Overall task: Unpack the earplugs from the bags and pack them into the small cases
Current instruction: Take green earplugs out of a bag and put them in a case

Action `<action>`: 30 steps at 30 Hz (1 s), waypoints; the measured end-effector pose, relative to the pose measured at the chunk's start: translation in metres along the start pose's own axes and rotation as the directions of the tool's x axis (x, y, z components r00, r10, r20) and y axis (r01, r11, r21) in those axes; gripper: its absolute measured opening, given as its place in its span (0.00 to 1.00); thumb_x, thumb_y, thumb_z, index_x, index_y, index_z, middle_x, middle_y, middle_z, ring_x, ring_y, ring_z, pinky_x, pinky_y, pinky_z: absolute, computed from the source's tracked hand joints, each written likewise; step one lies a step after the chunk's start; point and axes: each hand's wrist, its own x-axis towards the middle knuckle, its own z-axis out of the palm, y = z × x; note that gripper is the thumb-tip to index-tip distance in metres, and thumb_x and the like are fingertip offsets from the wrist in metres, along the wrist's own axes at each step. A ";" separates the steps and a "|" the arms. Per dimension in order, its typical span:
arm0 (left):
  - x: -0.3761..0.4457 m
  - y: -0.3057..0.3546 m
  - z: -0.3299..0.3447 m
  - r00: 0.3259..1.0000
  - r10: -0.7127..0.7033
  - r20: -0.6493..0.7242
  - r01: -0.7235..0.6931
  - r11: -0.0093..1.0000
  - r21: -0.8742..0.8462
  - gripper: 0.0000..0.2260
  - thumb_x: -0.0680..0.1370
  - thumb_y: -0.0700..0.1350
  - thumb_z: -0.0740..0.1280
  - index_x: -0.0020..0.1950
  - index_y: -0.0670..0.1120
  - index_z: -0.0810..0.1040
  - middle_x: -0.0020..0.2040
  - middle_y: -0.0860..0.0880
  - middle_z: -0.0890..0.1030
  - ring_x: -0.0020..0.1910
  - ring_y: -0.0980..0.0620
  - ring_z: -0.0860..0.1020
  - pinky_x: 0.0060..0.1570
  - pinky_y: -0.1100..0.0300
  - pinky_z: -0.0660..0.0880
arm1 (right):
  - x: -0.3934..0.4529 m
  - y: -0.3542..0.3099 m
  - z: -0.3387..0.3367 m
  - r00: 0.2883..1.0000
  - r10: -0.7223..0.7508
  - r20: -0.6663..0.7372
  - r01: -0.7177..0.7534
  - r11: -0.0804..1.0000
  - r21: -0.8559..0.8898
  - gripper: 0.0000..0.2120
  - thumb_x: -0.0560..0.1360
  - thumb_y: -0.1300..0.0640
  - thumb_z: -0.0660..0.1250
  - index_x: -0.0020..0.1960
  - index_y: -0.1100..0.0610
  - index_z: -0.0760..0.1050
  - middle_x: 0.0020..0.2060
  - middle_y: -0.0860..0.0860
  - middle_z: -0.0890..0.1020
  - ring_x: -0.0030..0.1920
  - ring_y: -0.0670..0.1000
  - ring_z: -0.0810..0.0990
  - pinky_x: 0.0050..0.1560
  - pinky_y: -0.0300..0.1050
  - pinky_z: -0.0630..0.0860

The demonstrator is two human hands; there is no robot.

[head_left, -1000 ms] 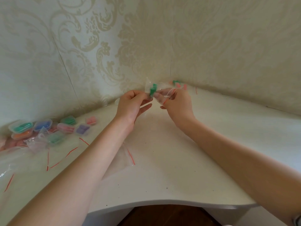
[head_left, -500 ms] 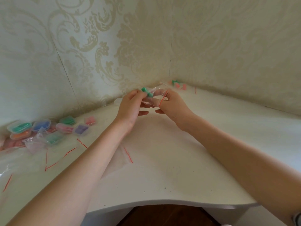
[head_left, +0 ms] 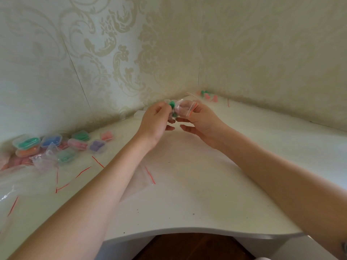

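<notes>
Two hands meet above the far middle of the white desk point(head_left: 187, 194), a little above the centre of the frame. The left hand point(head_left: 155, 122) has its thumb and fingers curled in a grip on green earplugs point(head_left: 171, 105), which show at its fingertips; a second green bit sits just below, between the two hands. The right hand point(head_left: 201, 119) pinches a small clear bag point(head_left: 185, 109) with a red zip strip at its upper edge, and the bag touches the green earplugs; whether they are partly inside its mouth is hard to tell.

Several small cases point(head_left: 56, 142) sit in a cluster at the left of the frame, near the wall, clear-lidded with green, blue, pink, orange and purple contents. Crumpled clear bags lie just beside and partly over this cluster. Flat empty bags point(head_left: 139, 181) with red strips lie on the desk below the left forearm and toward the lower left.

At the far corner, upper right of the hands, more earplugs in bags point(head_left: 207, 95) lie against the wall, pink and green, too small to count. A clear object lies on the desk behind the left hand, against the wall, too faint to name. Patterned wallpaper point(head_left: 122, 53) covers both walls. Dark floor shows under the desk's curved front edge at the bottom of the frame.
</notes>
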 end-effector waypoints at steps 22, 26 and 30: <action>0.019 -0.010 -0.024 0.881 -0.005 -0.472 -0.054 0.992 -0.112 0.10 0.79 0.37 0.54 0.39 0.41 0.68 0.40 0.42 0.78 0.36 0.49 0.79 0.37 0.59 0.81 | 0.000 -0.007 -0.018 0.955 0.138 0.264 -0.176 0.976 0.126 0.06 0.78 0.56 0.64 0.47 0.55 0.79 0.50 0.49 0.82 0.51 0.50 0.82 0.50 0.43 0.79; 0.030 -0.008 -0.054 0.814 -0.136 -0.565 -0.073 0.941 -0.332 0.10 0.77 0.35 0.53 0.49 0.34 0.73 0.38 0.37 0.78 0.32 0.47 0.79 0.31 0.61 0.77 | 0.001 -0.006 -0.021 0.974 0.131 0.184 -0.162 0.973 0.166 0.07 0.79 0.57 0.62 0.47 0.57 0.77 0.46 0.52 0.82 0.46 0.51 0.83 0.50 0.42 0.79; 0.028 -0.009 -0.062 0.757 -0.138 -0.638 0.001 0.978 -0.210 0.08 0.78 0.41 0.59 0.38 0.44 0.66 0.29 0.48 0.74 0.23 0.54 0.73 0.25 0.64 0.68 | 0.004 -0.003 -0.017 0.990 0.124 0.064 -0.132 0.978 0.159 0.06 0.80 0.60 0.61 0.46 0.57 0.74 0.44 0.53 0.81 0.37 0.49 0.82 0.39 0.39 0.79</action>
